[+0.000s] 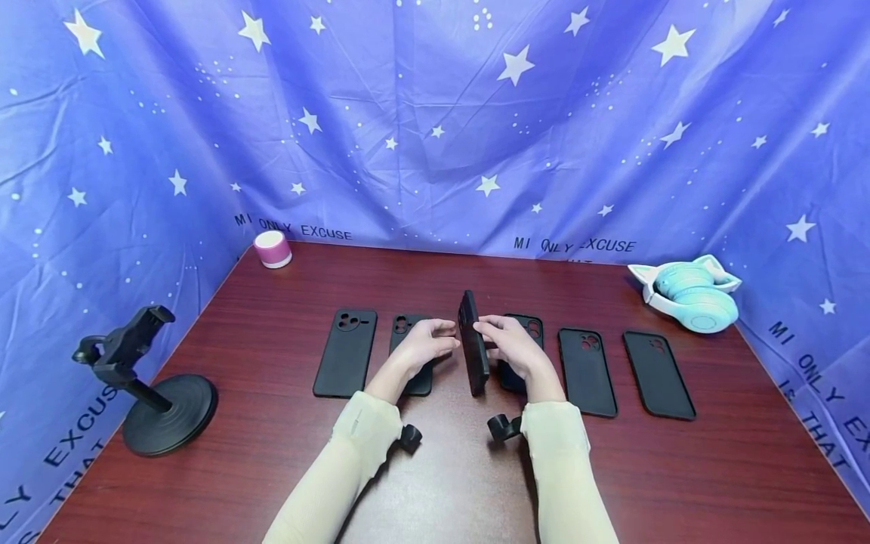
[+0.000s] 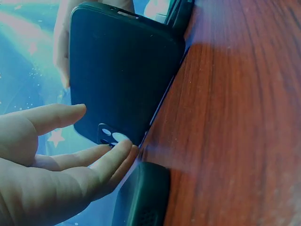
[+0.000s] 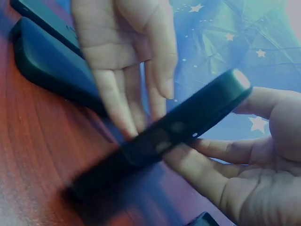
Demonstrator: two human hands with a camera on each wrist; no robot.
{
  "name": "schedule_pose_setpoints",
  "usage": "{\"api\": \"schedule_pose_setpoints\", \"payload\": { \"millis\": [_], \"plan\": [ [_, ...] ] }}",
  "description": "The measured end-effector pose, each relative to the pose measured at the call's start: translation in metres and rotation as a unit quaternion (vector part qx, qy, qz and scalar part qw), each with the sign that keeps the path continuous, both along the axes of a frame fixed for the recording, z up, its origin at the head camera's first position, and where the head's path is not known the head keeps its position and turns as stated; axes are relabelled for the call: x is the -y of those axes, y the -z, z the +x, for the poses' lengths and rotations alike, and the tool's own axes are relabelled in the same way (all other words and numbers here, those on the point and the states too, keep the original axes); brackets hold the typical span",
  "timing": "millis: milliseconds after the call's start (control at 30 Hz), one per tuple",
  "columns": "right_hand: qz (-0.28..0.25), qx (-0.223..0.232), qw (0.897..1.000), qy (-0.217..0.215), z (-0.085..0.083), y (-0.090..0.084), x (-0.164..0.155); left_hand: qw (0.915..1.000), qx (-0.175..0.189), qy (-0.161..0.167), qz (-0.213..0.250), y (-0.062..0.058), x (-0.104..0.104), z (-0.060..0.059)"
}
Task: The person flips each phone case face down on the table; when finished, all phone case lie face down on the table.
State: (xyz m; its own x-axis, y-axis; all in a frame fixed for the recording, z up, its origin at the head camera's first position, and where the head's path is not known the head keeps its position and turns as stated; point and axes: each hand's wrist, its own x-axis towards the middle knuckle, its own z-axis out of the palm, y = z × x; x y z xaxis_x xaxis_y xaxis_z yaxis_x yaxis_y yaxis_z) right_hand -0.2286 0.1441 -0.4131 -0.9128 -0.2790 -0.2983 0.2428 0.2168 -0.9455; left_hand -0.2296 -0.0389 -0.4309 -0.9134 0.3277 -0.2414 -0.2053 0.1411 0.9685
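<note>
My right hand grips a black phone case that stands up on its long edge in the middle of the row, its thin side toward me. Camera cutouts show near the lower end of this case in the left wrist view. My left hand is beside it on the left, thumb and fingers spread, fingertips right at the case. Flat under my left hand lies another black phone case, partly hidden. A further phone case lies partly covered behind my right hand.
On the far left of the row is a black phone case; two more, a nearer case and an outer case, lie on the right. A black phone stand, a pink-and-white jar and cat-ear headphones stand around the edges.
</note>
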Motion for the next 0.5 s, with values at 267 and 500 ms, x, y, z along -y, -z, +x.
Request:
{"api": "schedule_pose_setpoints", "payload": {
  "millis": [267, 500],
  "plan": [
    [0.016, -0.004, 1.000, 0.005, -0.002, 0.001, -0.014, 0.9988, -0.017, 0.004, -0.045, 0.000, 0.001, 0.000],
    [0.122, -0.025, 0.992, 0.030, -0.001, 0.004, -0.018, 0.9971, -0.013, 0.005, -0.074, -0.003, 0.003, 0.001]
  ]
}}
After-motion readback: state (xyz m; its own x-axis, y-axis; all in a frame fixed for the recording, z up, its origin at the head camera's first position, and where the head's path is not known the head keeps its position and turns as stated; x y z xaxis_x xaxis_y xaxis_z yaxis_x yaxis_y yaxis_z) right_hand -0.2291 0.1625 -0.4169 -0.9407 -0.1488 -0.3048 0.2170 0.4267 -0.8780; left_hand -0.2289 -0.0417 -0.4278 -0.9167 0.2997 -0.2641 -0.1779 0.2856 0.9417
